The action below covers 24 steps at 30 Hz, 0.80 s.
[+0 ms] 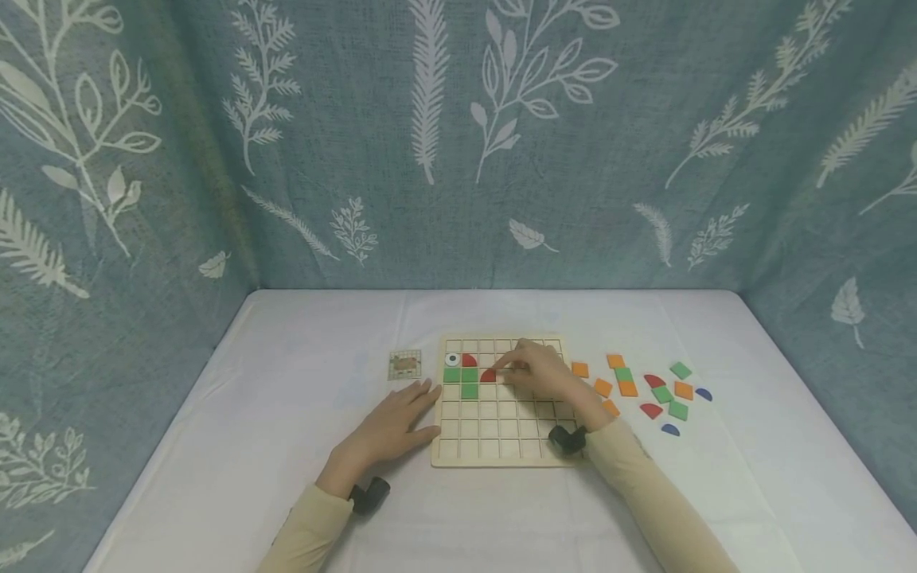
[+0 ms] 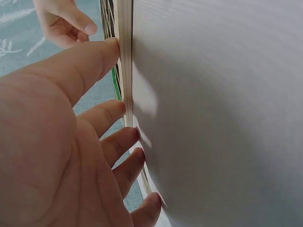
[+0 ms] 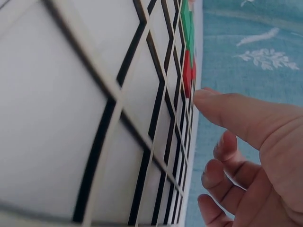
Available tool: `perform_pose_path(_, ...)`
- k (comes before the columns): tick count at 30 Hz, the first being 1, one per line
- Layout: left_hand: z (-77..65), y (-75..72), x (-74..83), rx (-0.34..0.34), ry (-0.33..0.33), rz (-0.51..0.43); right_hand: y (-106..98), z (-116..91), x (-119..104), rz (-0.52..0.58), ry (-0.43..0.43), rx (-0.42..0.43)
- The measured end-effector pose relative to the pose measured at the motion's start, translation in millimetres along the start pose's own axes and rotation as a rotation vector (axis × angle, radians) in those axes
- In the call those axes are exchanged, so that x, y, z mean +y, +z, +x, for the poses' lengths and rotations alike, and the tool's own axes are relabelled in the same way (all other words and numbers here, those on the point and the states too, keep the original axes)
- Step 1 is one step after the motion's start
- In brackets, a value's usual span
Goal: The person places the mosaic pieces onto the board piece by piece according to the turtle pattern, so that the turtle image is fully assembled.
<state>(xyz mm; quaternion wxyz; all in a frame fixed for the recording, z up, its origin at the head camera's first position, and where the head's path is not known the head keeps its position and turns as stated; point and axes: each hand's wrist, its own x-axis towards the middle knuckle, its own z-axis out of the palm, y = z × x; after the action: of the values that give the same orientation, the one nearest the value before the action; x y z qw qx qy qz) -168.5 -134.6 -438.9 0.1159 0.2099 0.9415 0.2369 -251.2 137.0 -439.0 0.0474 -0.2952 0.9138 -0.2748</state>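
In the head view, a wooden grid board [image 1: 509, 454] lies on the white table. A red quarter-circle piece [image 1: 488, 376] lies flat in a cell, and my right hand [image 1: 537, 370] touches its right side with the index fingertip. The thumb is close by; the other fingers are curled, as the right wrist view shows. My left hand [image 1: 390, 426] rests at the board's left edge, fingers spread and touching the rim [image 2: 125, 71]. On the board are a white round piece with a dark centre [image 1: 453, 360], another red quarter-circle [image 1: 469, 360] and several green squares [image 1: 469, 391].
Loose orange squares [image 1: 628, 388], green squares [image 1: 679, 410], red quarter-circles [image 1: 651, 411] and blue half-circles [image 1: 670, 430] lie scattered right of the board. A small pattern card [image 1: 404, 364] lies to its left. A blue leaf-patterned curtain [image 1: 458, 239] hangs behind the table.
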Motion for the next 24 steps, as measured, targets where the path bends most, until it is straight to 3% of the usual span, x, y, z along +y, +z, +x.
perform_pose_path(6,0.8,1.4,-0.9,0.001,0.000,-0.003,-5,-10,5,0.004,-0.014,0.028)
perform_pose_path(14,0.1,1.7,0.0,0.014,0.002,0.002,-17,-26,12,0.028,0.043,0.021)
perform_pose_path(24,1.7,3.9,-1.9,0.009,-0.012,0.012,-23,-44,30,0.020,0.059,0.078)
